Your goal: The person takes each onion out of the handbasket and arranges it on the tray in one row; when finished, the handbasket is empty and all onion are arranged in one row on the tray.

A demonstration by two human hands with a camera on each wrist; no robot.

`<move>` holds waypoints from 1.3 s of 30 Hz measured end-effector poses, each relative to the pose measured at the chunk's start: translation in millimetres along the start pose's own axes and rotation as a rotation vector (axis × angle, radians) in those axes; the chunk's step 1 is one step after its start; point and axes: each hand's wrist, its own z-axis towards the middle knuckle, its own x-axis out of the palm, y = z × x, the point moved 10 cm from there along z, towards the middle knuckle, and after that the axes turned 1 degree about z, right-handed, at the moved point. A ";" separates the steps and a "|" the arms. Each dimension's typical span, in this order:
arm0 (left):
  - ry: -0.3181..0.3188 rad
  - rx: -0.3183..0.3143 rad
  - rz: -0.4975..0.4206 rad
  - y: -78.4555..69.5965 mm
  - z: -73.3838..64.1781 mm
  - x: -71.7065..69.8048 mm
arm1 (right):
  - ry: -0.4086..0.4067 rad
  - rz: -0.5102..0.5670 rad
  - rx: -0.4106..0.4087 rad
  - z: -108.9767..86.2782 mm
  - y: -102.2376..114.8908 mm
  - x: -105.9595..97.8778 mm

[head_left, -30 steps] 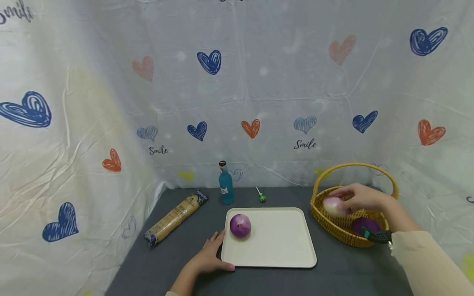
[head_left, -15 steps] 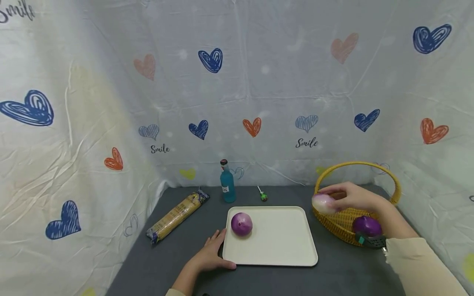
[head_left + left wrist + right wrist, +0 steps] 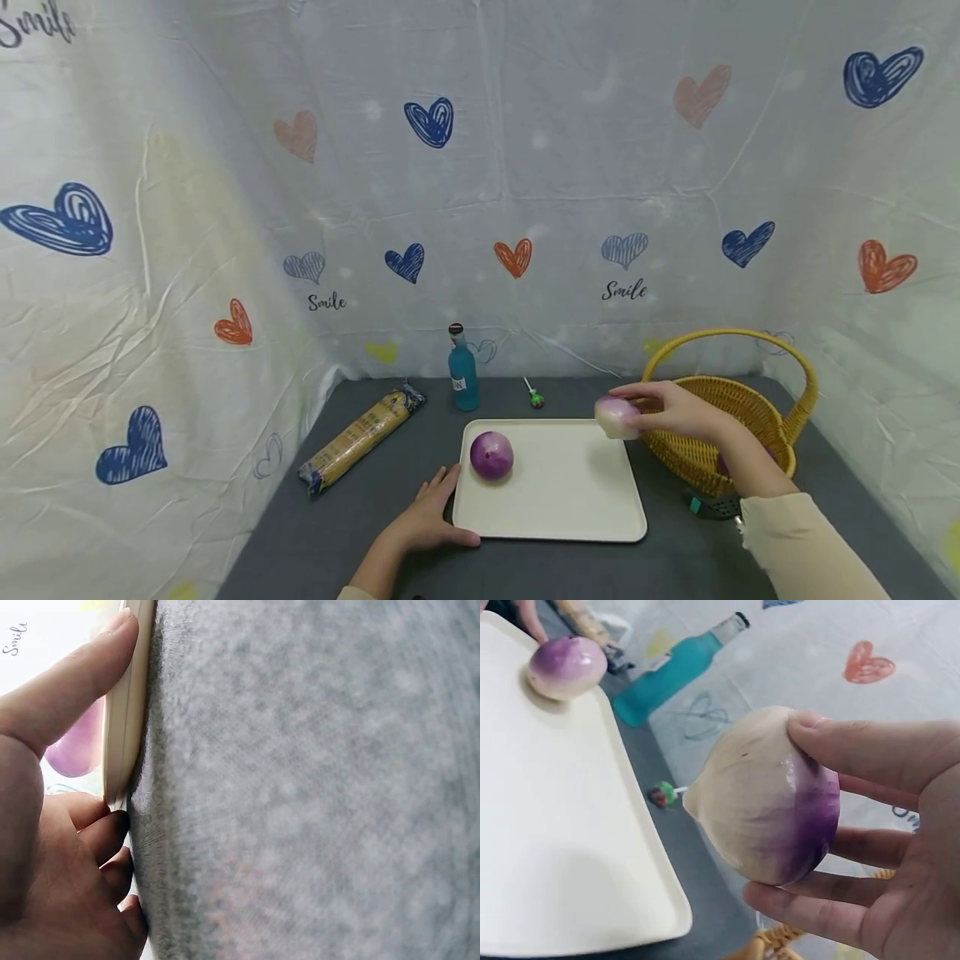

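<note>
My right hand (image 3: pixel 678 410) holds a purple-and-white onion (image 3: pixel 765 795) between thumb and fingers, its pale pointed tip facing away from the palm. In the head view it hangs over the back right corner of the cream tray (image 3: pixel 555 492). A second onion (image 3: pixel 492 455) lies at the tray's left side. My left hand (image 3: pixel 427 521) touches the tray's front left corner, thumb along the front edge and fingers at the left edge. Right of the tray stands a yellow wicker basket (image 3: pixel 678 462); a purple thing inside is mostly hidden by my right arm.
Behind the tray stand a blue bottle (image 3: pixel 463 375) and a small green lollipop (image 3: pixel 536 398). A long yellow packet with blue ends (image 3: pixel 360 437) lies at the left of the dark grey tabletop (image 3: pixel 525 571). A heart-printed curtain (image 3: pixel 555 183) hangs behind the table.
My right hand has carried the onion left, out of the basket and over the tray's corner. The left hand stays at the tray. The view has shifted slightly.
</note>
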 end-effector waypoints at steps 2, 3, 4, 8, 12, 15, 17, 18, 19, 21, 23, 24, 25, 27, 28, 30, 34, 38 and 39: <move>0.001 0.002 0.000 0.3 -0.4 0.4 | -0.004 0.004 -0.003 4.0 1.5 5.7; 0.001 0.004 0.001 0.7 -0.3 0.6 | -0.004 0.004 -0.006 6.3 2.1 8.5; 0.002 0.006 0.000 0.9 -0.4 0.8 | -0.003 0.012 -0.005 8.5 1.8 11.3; -0.002 0.019 -0.008 0.0 -0.1 0.6 | 0.008 0.029 -0.021 18.6 1.5 23.0; -0.005 0.015 -0.005 -0.1 0.2 0.5 | 0.032 0.054 -0.057 28.3 2.9 35.5; -0.004 0.008 -0.011 0.3 -0.2 1.3 | 0.052 0.077 -0.074 33.8 3.7 44.5; 0.002 0.008 -0.014 0.4 0.0 2.1 | 0.061 0.091 -0.078 36.8 3.8 49.8; 0.004 0.009 -0.015 0.3 0.2 2.2 | 0.062 0.098 -0.077 38.2 3.5 52.1; 0.001 0.011 -0.021 0.3 0.4 1.8 | 0.062 0.105 -0.073 39.7 3.3 54.4; 0.002 0.010 -0.012 1.1 1.4 1.8 | 0.064 0.128 -0.061 42.7 2.4 59.0; 0.000 0.005 -0.010 1.7 1.8 1.0 | 0.064 0.139 -0.054 45.7 1.5 63.0; -0.001 0.001 -0.009 1.9 1.8 0.4 | 0.064 0.145 -0.053 47.2 1.3 64.9; -0.003 -0.004 -0.008 1.9 1.6 0.1 | 0.063 0.145 -0.051 48.5 1.1 66.7; -0.004 -0.009 -0.011 1.2 1.1 -0.6 | 0.062 0.146 -0.049 50.7 1.6 69.9; -0.004 -0.009 -0.013 0.2 0.4 -1.1 | 0.062 0.143 -0.054 51.7 2.3 71.4; -0.005 -0.005 -0.012 -0.9 0.4 -1.1 | 0.063 0.138 -0.055 53.6 3.4 74.8; -0.005 0.012 -0.011 -1.1 0.6 0.1 | 0.071 0.133 -0.069 57.8 3.8 83.4; -0.002 0.016 -0.013 0.6 0.4 1.6 | 0.077 0.150 -0.070 62.7 -0.5 95.7; -0.002 0.016 -0.013 0.9 0.0 2.0 | 0.076 0.150 -0.065 63.8 -2.4 99.1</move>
